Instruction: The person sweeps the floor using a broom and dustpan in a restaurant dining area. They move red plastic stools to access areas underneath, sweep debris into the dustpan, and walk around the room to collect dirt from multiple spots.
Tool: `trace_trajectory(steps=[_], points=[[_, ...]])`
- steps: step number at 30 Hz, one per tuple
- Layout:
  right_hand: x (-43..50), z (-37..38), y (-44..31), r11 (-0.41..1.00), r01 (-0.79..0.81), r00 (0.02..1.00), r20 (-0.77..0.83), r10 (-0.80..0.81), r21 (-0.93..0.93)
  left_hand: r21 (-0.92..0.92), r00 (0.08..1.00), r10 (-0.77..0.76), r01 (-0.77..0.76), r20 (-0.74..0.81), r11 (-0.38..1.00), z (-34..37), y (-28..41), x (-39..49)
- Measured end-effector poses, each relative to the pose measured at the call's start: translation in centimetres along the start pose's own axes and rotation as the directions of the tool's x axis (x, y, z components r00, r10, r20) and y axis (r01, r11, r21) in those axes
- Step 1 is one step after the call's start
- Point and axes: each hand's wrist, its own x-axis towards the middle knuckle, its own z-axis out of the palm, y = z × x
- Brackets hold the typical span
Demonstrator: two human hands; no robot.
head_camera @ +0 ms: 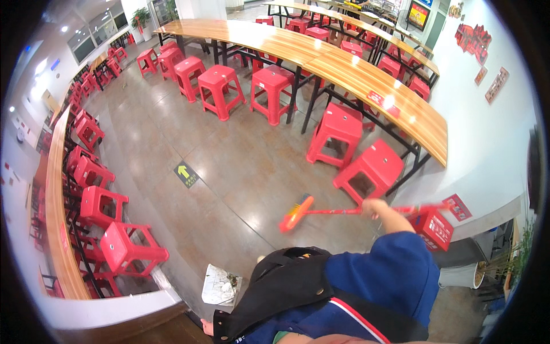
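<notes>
My right hand point(373, 209) is closed around the red handle of a broom point(331, 211), with the arm stretched out to the right. The broom's orange head point(298, 214), with yellow and dark bristles, is held over the tiled floor point(240, 185) and looks slightly blurred. Only some fingers of my left hand point(207, 327) show at the bottom, beside the edge of my black apron point(292, 279). Close above them is a white dustpan point(220, 285) with debris in it. Whether that hand grips the dustpan's handle is hidden.
Red plastic stools point(275, 92) line a long wooden table point(275, 41) ahead. Two stools point(374, 167) stand near the broom on the right. More stools point(133, 247) flank another long table point(58, 193) at left. A red box point(432, 228) sits by the right wall.
</notes>
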Motion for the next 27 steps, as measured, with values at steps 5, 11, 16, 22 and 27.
trace_trajectory(steps=[5,11,16,22,27], points=[[5.5,5.5,-8.1,0.953,0.037,0.999,-0.013,-0.035,0.301,-0.164,0.999,0.031,-0.032,-0.011,0.986,2.2,6.7,6.7],[12.7,7.7,-13.5,0.941,0.289,0.957,-0.084,-0.278,0.175,-0.173,0.989,0.106,-0.122,-0.104,0.977,4.8,12.3,11.1],[13.5,0.6,-15.0,0.992,0.052,0.998,-0.042,-0.048,0.119,-0.186,0.989,-0.105,0.124,0.105,0.975,7.3,15.8,13.6],[13.0,-11.3,-23.3,0.932,0.358,0.906,-0.257,-0.336,0.047,0.312,0.996,-0.051,0.070,-0.069,0.947,10.4,21.1,12.7],[15.1,-26.2,-40.5,0.866,0.411,0.911,-0.166,-0.377,0.284,0.275,0.992,-0.125,0.122,-0.006,0.954,15.7,27.8,17.7]])
